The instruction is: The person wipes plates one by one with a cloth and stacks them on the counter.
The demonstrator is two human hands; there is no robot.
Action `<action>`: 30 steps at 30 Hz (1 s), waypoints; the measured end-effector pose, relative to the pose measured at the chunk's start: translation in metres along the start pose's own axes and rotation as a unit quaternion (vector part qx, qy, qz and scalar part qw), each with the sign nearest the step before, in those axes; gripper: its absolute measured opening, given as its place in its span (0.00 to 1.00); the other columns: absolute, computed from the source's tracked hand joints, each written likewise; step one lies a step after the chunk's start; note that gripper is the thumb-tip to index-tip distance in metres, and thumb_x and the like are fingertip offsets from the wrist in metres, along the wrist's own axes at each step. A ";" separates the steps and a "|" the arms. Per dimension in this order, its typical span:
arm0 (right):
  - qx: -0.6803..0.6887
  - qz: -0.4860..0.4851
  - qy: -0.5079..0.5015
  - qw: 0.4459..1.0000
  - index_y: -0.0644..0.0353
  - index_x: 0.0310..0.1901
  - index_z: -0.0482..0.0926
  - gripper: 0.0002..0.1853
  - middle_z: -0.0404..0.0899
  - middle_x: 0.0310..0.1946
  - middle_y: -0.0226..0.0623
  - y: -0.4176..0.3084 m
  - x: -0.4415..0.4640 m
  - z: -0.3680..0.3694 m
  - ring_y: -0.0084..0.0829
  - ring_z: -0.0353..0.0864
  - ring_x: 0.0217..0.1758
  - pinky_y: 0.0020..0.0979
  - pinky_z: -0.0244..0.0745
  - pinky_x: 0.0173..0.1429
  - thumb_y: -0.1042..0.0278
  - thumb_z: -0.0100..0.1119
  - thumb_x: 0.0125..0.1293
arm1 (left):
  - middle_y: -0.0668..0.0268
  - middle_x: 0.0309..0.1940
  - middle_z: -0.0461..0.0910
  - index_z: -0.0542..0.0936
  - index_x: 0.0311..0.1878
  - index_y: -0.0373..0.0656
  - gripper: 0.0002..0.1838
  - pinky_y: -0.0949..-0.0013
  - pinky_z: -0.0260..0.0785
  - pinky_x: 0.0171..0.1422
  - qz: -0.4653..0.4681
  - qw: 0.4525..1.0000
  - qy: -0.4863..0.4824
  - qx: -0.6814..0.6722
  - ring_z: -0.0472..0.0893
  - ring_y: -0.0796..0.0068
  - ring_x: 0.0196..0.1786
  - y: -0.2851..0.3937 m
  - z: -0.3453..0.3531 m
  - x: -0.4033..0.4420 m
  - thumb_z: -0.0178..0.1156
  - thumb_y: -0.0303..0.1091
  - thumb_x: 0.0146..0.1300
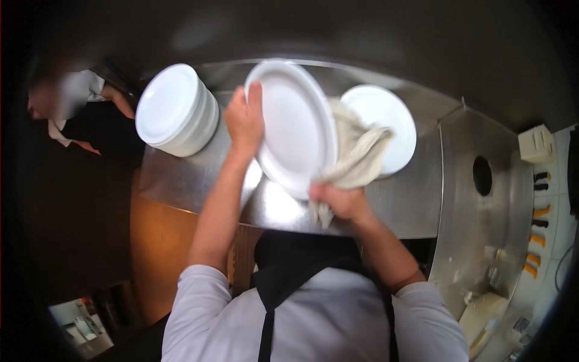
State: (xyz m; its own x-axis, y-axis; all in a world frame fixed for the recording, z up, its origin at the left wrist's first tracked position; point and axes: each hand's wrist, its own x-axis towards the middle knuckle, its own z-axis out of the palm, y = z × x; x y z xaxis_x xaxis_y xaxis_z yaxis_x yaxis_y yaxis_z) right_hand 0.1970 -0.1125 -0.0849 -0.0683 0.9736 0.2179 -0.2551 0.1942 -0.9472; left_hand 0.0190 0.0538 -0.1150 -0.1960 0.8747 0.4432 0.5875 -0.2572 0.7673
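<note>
A white oval plate [292, 123] is held tilted above the steel counter. My left hand [246, 120] grips its left rim, with the thumb on the plate's face. At its lower right edge my right hand [341, 200] is closed on a beige cloth [356, 151], which also touches the plate's rim. Behind the cloth lies a round-looking white plate [395, 130], partly hidden by it. To the left of my left hand stands a stack of white plates [175, 108].
The steel counter [404, 205] runs under the plates. A steel basin area [476, 241] with a dark round hole is at right, beside wall-hung knives [541, 211] with yellow and black handles. Another person [78, 96] stands at the far left.
</note>
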 end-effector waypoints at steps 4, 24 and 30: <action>-0.008 0.189 0.159 0.969 0.66 0.50 0.80 0.20 0.82 0.44 0.35 -0.002 0.023 -0.015 0.26 0.81 0.45 0.28 0.78 0.50 0.64 0.72 0.62 | 0.55 0.29 0.84 0.80 0.36 0.35 0.24 0.62 0.74 0.41 -0.050 0.997 -0.064 0.002 0.82 0.68 0.34 0.019 -0.023 0.015 0.66 0.52 0.65; -0.048 0.197 0.062 0.977 0.67 0.59 0.74 0.35 0.81 0.53 0.39 0.039 0.066 0.031 0.34 0.79 0.56 0.32 0.75 0.62 0.64 0.81 0.51 | 0.60 0.44 0.85 0.78 0.57 0.34 0.16 0.69 0.74 0.53 -0.068 0.954 -0.157 -0.247 0.82 0.75 0.46 0.014 -0.190 -0.051 0.61 0.30 0.69; -0.434 -0.046 -0.097 0.894 0.59 0.47 0.82 0.28 0.86 0.40 0.40 -0.044 0.104 0.067 0.40 0.87 0.45 0.37 0.79 0.53 0.66 0.82 0.41 | 0.50 0.40 0.85 0.79 0.54 0.35 0.14 0.65 0.76 0.48 0.056 0.955 -0.276 -0.097 0.86 0.60 0.42 0.028 -0.234 -0.030 0.60 0.25 0.65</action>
State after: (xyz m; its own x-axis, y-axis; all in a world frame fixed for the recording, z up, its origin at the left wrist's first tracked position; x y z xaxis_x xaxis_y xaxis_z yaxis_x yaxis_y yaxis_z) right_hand 0.1369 -0.0274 -0.0048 -0.2725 0.9259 0.2616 0.5714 0.3745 -0.7302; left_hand -0.1425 -0.0757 0.0018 0.3339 0.9067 0.2576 0.4136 -0.3865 0.8243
